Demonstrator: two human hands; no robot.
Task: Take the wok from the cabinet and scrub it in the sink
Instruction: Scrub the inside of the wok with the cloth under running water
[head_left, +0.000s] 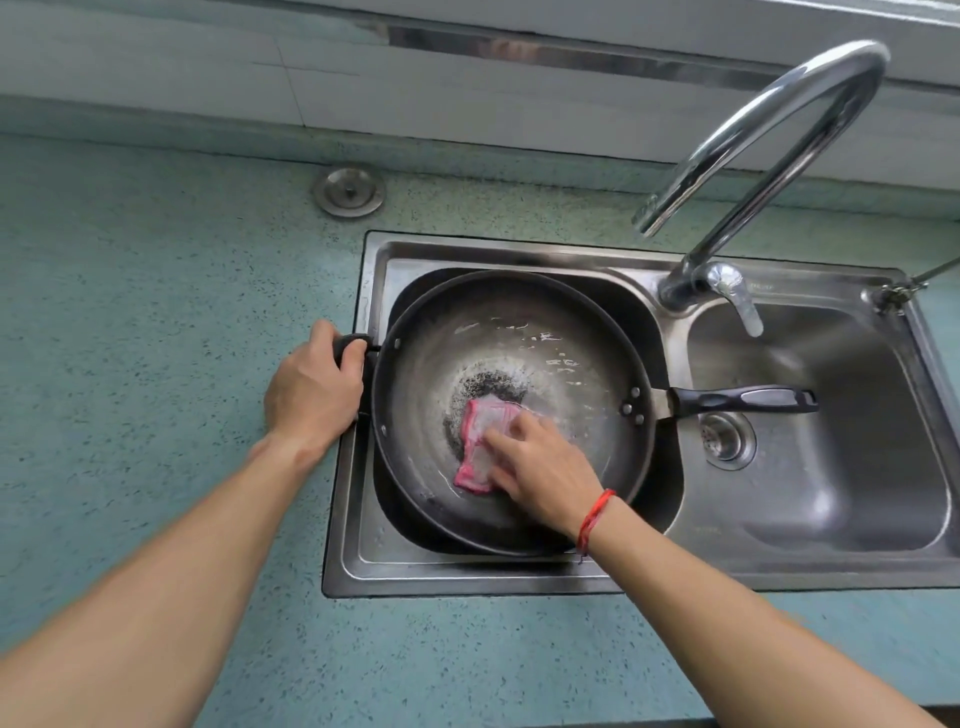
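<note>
A dark round wok (566, 332) lies in the left basin of the steel sink (519, 569), wet inside with a dark patch at its bottom. Its long black handle (743, 400) reaches right over the second basin. My left hand (311, 389) grips the wok's small black side handle at the sink's left rim. My right hand (540, 467) presses a pink-edged scrubbing cloth (480, 441) flat against the wok's inner bottom, fingers laid over the cloth's right side.
A curved chrome tap (779, 140) arches over the sink from behind, its spout above the wok's far right. The right basin holds a drain strainer (724, 439). A round metal plug (349, 191) sits on the teal counter behind the sink. A tiled wall rises at the back.
</note>
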